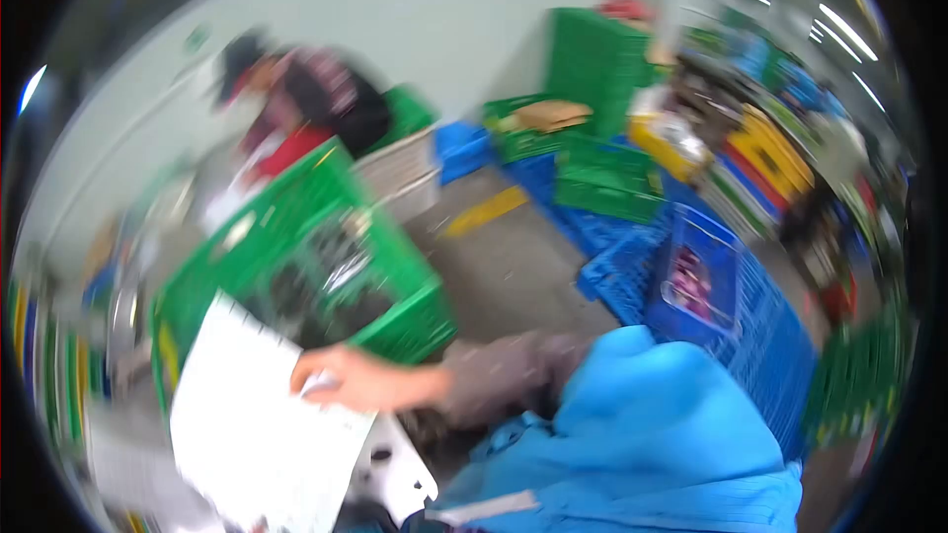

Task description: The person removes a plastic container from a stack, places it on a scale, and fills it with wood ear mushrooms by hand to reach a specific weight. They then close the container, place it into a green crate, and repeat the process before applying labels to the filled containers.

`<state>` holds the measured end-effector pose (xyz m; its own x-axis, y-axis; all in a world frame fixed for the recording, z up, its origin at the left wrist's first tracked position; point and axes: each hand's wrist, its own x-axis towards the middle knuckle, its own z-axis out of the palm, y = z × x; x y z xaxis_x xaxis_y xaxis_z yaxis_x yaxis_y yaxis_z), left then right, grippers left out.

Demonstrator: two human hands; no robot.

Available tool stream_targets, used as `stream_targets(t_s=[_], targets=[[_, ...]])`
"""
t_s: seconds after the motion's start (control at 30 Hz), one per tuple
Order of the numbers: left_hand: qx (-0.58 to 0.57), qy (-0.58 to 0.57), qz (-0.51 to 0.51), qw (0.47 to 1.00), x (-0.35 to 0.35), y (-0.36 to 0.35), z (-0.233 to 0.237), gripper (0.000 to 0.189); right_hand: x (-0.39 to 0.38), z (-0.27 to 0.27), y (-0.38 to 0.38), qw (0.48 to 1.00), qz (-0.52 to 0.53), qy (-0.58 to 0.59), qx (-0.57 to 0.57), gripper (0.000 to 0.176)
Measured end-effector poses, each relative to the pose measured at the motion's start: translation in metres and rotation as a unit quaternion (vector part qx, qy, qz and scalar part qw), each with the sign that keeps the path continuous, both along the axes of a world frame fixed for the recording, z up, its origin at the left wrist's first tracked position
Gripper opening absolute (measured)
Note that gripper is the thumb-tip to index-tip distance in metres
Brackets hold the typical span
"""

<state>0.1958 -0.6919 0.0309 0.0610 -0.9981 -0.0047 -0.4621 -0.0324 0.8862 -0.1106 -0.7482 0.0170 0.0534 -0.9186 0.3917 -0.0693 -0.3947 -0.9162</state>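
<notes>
My right hand (pixel 360 380) reaches in from the right, its fingers closed at the edge of a white sheet of paper (pixel 247 415). A small whitish bit shows between the thumb and fingers; blur hides whether it is part of the paper. Beneath the sheet lies another white piece with dark spots (pixel 395 474). Just beyond the hand is a green crate (pixel 420 311) holding dark items in clear plastic packaging (pixel 331 271). My left hand is out of sight. Blue clothing (pixel 652 415) fills the lower right.
A person (pixel 316 99) in a dark cap bends beyond the green crate. To the right, a blue bin (pixel 706 321) with purplish items sits on blue pallets (pixel 770 336). Green crates (pixel 597 69) are stacked against the wall. A yellow floor mark (pixel 484 210) crosses the grey floor (pixel 513 271).
</notes>
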Motion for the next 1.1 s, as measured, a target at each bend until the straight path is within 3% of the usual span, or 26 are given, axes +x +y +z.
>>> stream_targets(t_s=[0.03, 0.07, 0.1, 0.13, 0.17, 0.37, 0.4, 0.57, 0.63, 0.77, 0.87, 0.97, 1.03, 1.1], targets=[[0.118, 0.098, 0.06, 0.986, 0.001, 0.003, 0.001, 0.041, -0.009, 0.017, 0.009, 0.987, 0.079, -0.027, 0.139, 0.023], [-0.024, 0.141, -0.002, 0.99, 0.024, -0.004, -0.041, 0.043, -0.012, 0.009, 0.006, 0.987, 0.094, 0.0, 0.127, 0.027], [-0.03, 0.12, 0.036, 0.992, 0.012, 0.004, -0.03, 0.043, -0.017, 0.011, 0.007, 0.985, 0.107, 0.029, 0.136, 0.029], [-0.046, 0.115, 0.069, 0.99, -0.009, 0.014, -0.007, 0.031, -0.023, 0.014, 0.006, 0.987, 0.128, 0.08, 0.053, 0.031], [-0.034, 0.123, 0.081, 0.989, -0.014, 0.02, 0.003, 0.03, -0.025, 0.025, 0.01, 0.978, 0.133, 0.063, 0.147, 0.033], [-0.009, 0.32, 0.085, 0.943, -0.008, 0.044, -0.01, 0.03, -0.02, 0.019, 0.014, 0.961, 0.158, 0.022, 0.227, 0.039], [0.005, 0.337, 0.082, 0.938, -0.004, 0.046, -0.013, 0.038, -0.014, 0.019, 0.01, 0.958, 0.174, 0.022, 0.228, 0.039], [-0.041, 0.292, 0.077, 0.952, 0.003, 0.063, -0.007, 0.053, 0.0, 0.028, 0.015, 0.965, 0.176, 0.086, 0.176, 0.052], [-0.012, 0.309, 0.061, 0.949, 0.006, 0.067, -0.008, 0.051, -0.003, 0.031, 0.012, 0.959, 0.191, 0.112, 0.177, 0.053], [-0.03, 0.307, 0.123, 0.943, 0.009, 0.079, -0.012, 0.033, 0.004, 0.034, 0.016, 0.953, 0.203, 0.139, 0.178, 0.053], [-0.046, 0.286, 0.154, 0.945, 0.007, 0.083, -0.01, 0.021, 0.008, 0.032, 0.014, 0.951, 0.194, 0.124, 0.208, 0.046], [-0.049, 0.195, 0.167, 0.965, 0.013, 0.092, -0.017, 0.016, 0.01, 0.027, 0.017, 0.953, 0.143, 0.228, 0.141, 0.031], [-0.057, 0.177, 0.185, 0.965, 0.013, 0.096, -0.019, 0.012, 0.01, 0.029, 0.018, 0.938, 0.124, 0.323, 0.034, 0.015], [-0.065, 0.157, 0.202, 0.965, 0.012, 0.098, -0.019, 0.007, 0.014, 0.034, 0.023, 0.937, 0.126, 0.326, -0.006, 0.013]])
